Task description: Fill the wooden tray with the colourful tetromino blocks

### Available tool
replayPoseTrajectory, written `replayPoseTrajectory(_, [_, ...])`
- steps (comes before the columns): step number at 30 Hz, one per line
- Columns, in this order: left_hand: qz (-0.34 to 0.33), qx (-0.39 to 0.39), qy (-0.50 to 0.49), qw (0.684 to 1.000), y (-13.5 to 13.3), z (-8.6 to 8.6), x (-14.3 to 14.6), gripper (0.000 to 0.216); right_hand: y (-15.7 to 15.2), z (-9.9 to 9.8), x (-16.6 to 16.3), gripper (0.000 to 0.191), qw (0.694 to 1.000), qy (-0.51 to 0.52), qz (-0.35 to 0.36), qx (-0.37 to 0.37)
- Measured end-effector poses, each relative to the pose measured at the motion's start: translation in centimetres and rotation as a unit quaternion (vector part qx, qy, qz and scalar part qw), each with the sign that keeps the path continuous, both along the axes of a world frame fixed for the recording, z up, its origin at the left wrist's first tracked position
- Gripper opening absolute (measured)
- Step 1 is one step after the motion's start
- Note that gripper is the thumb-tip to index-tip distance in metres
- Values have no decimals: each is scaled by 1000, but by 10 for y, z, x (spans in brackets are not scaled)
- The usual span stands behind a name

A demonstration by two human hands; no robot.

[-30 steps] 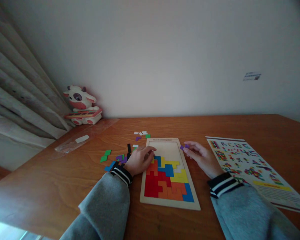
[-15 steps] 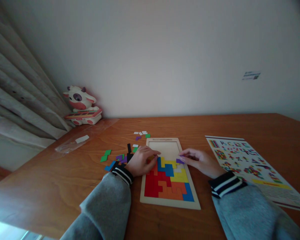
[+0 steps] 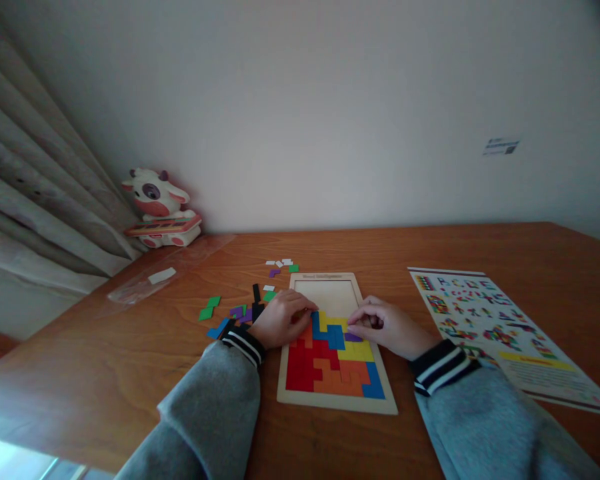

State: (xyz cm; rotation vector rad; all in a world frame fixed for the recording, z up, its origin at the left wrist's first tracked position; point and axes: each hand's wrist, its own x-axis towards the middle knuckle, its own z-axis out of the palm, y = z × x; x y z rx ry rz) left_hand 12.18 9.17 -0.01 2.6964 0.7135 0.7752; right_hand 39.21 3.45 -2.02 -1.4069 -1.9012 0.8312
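Note:
A wooden puzzle board lies in front of me, its near part filled with red, orange, blue and yellow pieces. My right hand is over the board's right edge, thumb and fingers pinched at a purple puzzle piece. That piece sits among the yellow pieces, beside a blue piece; the fingertips partly cover it. My left hand rests on the board's left edge, fingers stretched across the frame and thumb a little apart from them. No piece shows in it.
Loose green pieces, black pieces and purple pieces lie left of the board, with white pieces behind. A printed pattern sheet lies to the right. A cow toy and clear plastic wrapping are at the far left.
My right hand has moved left and slightly nearer, bringing the purple piece from the board's right edge into the space among the yellow pieces. My left hand has stayed nearly still.

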Motion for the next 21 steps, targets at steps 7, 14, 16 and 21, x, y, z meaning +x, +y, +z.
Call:
replayPoseTrajectory(7, [2,7,0,1000,1,-2,0,21,-2,2,-4,35,999,-21,-19,20])
replayPoseTrajectory(14, [0,6,5,1000,2,-3,-1,21,-2,5,-4,35,999,-31,2,12])
replayPoseTrajectory(16, [-2,10,10,1000,2,-3,-1,21,-1,5,-3,39,999,-23,4,24])
replayPoseTrajectory(21, [-4,21,17,1000,2,-3,-1,20,0,4,-2,41,998,-41,-11,46])
